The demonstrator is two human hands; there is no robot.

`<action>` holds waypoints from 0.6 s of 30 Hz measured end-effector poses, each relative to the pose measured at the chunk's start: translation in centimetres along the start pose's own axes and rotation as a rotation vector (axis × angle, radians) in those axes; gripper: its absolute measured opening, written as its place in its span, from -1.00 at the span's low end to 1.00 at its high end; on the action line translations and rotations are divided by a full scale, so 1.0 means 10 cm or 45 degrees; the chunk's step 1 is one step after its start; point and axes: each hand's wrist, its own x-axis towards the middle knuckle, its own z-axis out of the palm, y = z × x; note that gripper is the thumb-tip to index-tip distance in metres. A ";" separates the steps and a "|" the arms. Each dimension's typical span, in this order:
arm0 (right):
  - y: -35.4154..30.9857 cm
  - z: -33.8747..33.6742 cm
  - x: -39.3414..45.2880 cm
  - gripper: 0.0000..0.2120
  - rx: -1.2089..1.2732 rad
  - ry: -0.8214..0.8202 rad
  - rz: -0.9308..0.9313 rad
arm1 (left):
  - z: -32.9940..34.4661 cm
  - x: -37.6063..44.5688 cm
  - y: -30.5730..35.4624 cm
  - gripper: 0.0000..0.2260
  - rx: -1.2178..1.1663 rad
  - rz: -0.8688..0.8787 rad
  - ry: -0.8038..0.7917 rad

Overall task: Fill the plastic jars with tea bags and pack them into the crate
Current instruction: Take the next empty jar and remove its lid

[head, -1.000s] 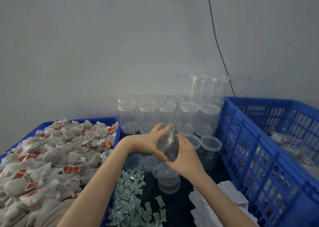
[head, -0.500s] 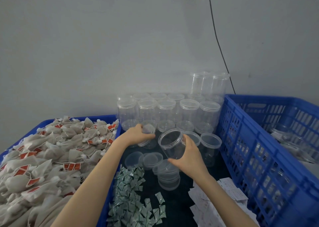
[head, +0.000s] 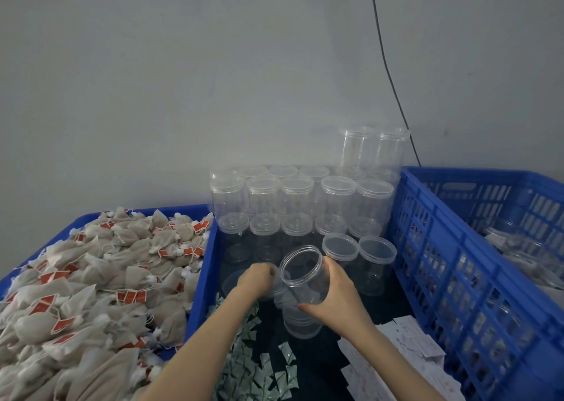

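Note:
My right hand [head: 338,297] grips a clear plastic jar [head: 300,266] by its side, tilted, with its open mouth facing me and nothing inside. To its left, my left hand [head: 254,280] is lowered with fingers curled round the jar's clear lid [head: 274,287], over loose lids on the dark table. Tea bags [head: 91,278] with red tags fill the blue bin on the left. The blue crate [head: 442,263] stands on the right, with some filled jars dimly visible inside.
Rows of empty lidded jars [head: 297,199] stand against the wall, two stacked higher at the back right. A stack of lids [head: 302,321] sits under the held jar. Small green-white sachets [head: 253,364] and white paper labels [head: 406,339] lie near me.
The lid came off the jar. My left hand carried it left and down toward the loose lids, while my right hand kept the open jar in place.

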 end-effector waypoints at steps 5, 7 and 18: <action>-0.05 0.09 -0.01 -0.21 0.109 -0.024 0.004 | -0.09 0.00 -0.03 -0.68 0.129 0.170 -0.133; -0.09 0.16 -0.02 -0.22 0.171 -0.050 0.030 | -0.14 -0.03 -0.05 -0.72 0.134 0.175 -0.073; -0.33 0.53 -0.13 -0.30 0.389 -0.293 0.036 | -0.88 -0.61 -0.77 -0.87 -0.033 -0.111 0.770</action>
